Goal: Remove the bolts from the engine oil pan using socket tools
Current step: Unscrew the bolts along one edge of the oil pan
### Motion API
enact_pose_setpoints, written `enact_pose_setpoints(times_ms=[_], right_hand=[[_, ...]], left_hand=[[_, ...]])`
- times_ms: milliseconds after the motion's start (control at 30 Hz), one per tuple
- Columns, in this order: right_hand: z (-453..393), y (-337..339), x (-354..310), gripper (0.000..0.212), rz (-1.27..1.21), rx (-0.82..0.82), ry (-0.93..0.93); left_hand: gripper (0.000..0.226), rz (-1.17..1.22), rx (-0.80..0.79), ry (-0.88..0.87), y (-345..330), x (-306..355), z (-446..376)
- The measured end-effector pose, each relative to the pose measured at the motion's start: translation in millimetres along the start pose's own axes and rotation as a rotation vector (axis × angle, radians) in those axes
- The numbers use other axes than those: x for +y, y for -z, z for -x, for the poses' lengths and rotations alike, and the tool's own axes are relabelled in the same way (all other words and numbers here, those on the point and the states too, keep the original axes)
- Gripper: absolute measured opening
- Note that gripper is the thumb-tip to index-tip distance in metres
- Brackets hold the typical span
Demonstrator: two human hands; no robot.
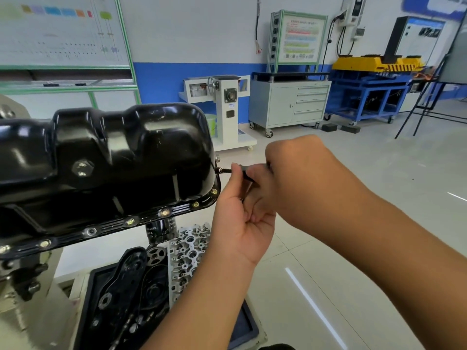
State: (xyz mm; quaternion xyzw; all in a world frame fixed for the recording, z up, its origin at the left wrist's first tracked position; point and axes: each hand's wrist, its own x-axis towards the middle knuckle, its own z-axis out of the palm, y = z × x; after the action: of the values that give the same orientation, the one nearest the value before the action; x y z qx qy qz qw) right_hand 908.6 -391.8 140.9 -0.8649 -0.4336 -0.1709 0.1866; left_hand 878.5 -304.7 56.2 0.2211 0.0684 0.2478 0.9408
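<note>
In the head view the black oil pan fills the left of the frame, flange bolts lining its lower edge. At centre, the left hand pinches the socket tool with its fingers, steadying it on a right-edge bolt, while the right hand grips the handle. This looks like loosening; next comes turning it squarely, without slipping.
</note>
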Motion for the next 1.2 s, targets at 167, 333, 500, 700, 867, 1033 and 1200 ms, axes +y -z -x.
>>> enact_pose_setpoints(times_ms=[167,333,500,700,867,1033,1200], right_hand=[[-0.1,4.3,1.8,0.032,0.118,0.003,0.12],[-1.4,4.7,3.4,0.029,0.025,0.048,0.146],[-11.5,-2.5,-0.5,0.036,0.07,-0.005,0.084],[-12.3,9.6,-4.6,0.017,-0.005,-0.006,0.231],[-18.0,-0.2,-8.4,0.017,0.093,0.033,0.135],[-16.6,2.3,-5.6,0.028,0.001,0.049,0.279],[-23.6,-15.4,-12.3,0.031,0.008,0.091,0.123]], left_hand=[[0.045,-0.054,0.017,0.011,-0.2,6.3,-7.5],[0.036,0.053,-0.067,0.046,-0.2,13.8,-9.7],[0.042,0.077,-0.132,0.015,3.8,13.5,-11.1],[0.039,0.056,-0.121,0.002,7.3,25.8,-17.8],[0.044,0.087,-0.183,0.034,14.6,23.0,-19.2],[0.014,0.168,-0.038,-0.054,23.0,23.1,-35.4],[0.017,0.251,0.023,-0.058,26.7,14.5,-51.9]])
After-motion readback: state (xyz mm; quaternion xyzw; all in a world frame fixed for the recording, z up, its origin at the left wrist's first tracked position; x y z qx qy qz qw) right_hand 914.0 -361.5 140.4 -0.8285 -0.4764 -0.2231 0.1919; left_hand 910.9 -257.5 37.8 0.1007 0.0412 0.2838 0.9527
